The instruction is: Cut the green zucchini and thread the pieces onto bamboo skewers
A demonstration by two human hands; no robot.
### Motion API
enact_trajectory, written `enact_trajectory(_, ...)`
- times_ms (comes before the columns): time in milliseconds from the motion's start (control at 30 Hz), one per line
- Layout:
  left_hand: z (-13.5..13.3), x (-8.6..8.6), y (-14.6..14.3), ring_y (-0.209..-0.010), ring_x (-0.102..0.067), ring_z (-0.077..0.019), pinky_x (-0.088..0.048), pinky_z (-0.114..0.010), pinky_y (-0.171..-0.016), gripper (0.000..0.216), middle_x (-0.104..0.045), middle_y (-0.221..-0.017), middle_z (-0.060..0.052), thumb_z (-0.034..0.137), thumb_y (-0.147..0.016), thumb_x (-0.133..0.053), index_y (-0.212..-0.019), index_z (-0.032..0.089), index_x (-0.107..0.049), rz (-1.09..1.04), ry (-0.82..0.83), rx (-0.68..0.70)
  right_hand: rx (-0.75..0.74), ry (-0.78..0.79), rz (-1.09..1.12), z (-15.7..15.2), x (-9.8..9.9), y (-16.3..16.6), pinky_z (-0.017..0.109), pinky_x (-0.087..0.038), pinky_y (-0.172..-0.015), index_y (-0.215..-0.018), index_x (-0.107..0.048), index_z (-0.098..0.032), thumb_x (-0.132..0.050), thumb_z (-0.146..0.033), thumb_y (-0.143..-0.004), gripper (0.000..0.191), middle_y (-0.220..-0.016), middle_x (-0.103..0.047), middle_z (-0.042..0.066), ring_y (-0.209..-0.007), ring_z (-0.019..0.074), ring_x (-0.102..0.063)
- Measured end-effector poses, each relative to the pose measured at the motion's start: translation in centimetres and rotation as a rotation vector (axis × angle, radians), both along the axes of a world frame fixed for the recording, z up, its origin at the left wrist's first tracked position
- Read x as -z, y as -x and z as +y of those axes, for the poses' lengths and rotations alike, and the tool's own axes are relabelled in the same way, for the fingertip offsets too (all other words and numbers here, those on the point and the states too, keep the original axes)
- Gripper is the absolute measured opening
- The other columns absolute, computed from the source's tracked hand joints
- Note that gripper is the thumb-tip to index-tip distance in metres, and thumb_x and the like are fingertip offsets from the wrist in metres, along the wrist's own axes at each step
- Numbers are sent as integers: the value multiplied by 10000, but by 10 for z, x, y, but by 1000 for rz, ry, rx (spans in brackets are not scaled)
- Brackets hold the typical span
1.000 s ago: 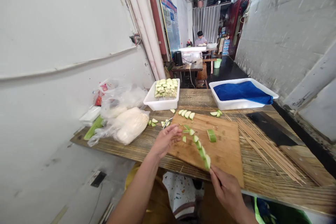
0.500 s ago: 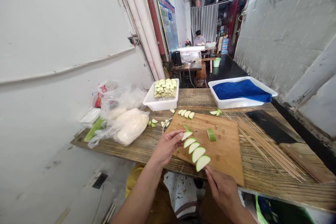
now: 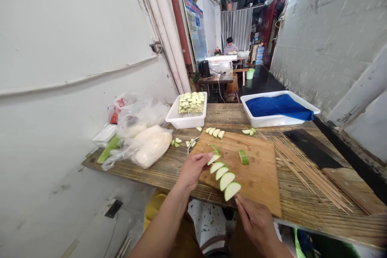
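A row of pale, green-rimmed vegetable slices (image 3: 227,180), strung on a skewer, slants across the near part of the wooden cutting board (image 3: 263,185). My left hand (image 3: 193,169) pinches the slice at the far end between thumb and fingers. Beyond the nearest, largest slice, my right hand (image 3: 256,219) is closed at the skewer's near end; the skewer itself is mostly hidden. A thick uncut vegetable piece (image 3: 243,157) lies on the board to the right. Several small slices (image 3: 215,132) sit in a row along the board's far edge.
Loose bamboo skewers (image 3: 305,169) and a cleaver (image 3: 317,149) lie to the right. A white tub (image 3: 186,121) holds finished skewers; another tray (image 3: 269,122) holds blue cloth (image 3: 275,105). Plastic bags (image 3: 151,145) rest at left. A person (image 3: 230,47) sits far back.
The skewered slices and both hands have shifted very slightly left and down in the picture. Both hands keep their grip.
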State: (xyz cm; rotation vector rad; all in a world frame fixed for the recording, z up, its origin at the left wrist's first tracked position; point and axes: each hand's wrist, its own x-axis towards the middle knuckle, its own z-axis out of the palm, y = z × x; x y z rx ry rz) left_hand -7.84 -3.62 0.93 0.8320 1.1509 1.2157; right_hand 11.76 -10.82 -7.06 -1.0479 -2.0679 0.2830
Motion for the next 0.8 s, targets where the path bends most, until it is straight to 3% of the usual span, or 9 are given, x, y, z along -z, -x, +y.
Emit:
enact_trajectory(300, -1, 1, -6, -604, -547, -117, -413, -214, -590, 249, -674, -675, -41, 353, -598, -741, -712, 132, -715, 73, -22, -27, 11, 3, 26, 0, -1, 2, 265, -512, -578, -1048, -639, -136, -385, -179, -906, 294, -804, -716, 111, -636, 182, -668)
enact_trajectory(433, -2, -2, -4, -709, -597, -148, -451, -254, -655, 406, -683, -832, -73, 473, -691, -642, -940, 154, -673, -139, 44, -13, 18, 84, 192, 6, -8, 3, 278, -507, -584, -948, -665, -151, -424, -239, -890, 264, -761, -703, 107, -624, 188, -654)
enact_trajectory(533, -2, 4, 10, -786, -616, -157, -453, -261, -690, 466, -677, -914, -86, 523, -720, -587, -1031, 177, -625, -147, 14, -152, -4, 449, 469, 9, -15, 2, 228, -439, -432, -886, -651, -164, -451, -380, -872, 295, -507, -583, 18, -431, 132, -546)
enact_trajectory(600, -1, 11, 19, -776, -616, -148, -440, -240, -680, 468, -679, -902, -89, 522, -699, -607, -985, 154, -640, -46, -47, -272, -80, 811, 689, 11, -18, 2, 177, -298, -303, -870, -611, -167, -446, -469, -856, 344, -383, -391, -80, -282, 63, -335)
enact_trajectory(667, -2, 18, 24, -756, -615, -145, -434, -237, -671, 477, -682, -883, -94, 523, -673, -629, -945, 132, -657, 20, -77, -301, -178, 1048, 857, 13, -19, 3, 147, -184, -268, -856, -567, -168, -458, -509, -838, 359, -370, -279, -130, -258, 23, -166)
enact_trajectory(800, -6, 19, 19, -787, -623, -181, -459, -282, -709, 510, -681, -887, -119, 547, -684, -605, -938, 110, -670, -34, -54, -157, -240, 1108, 888, 13, -17, 11, 133, -153, -290, -817, -526, -165, -501, -511, -817, 347, -378, -291, -137, -282, 10, -141)
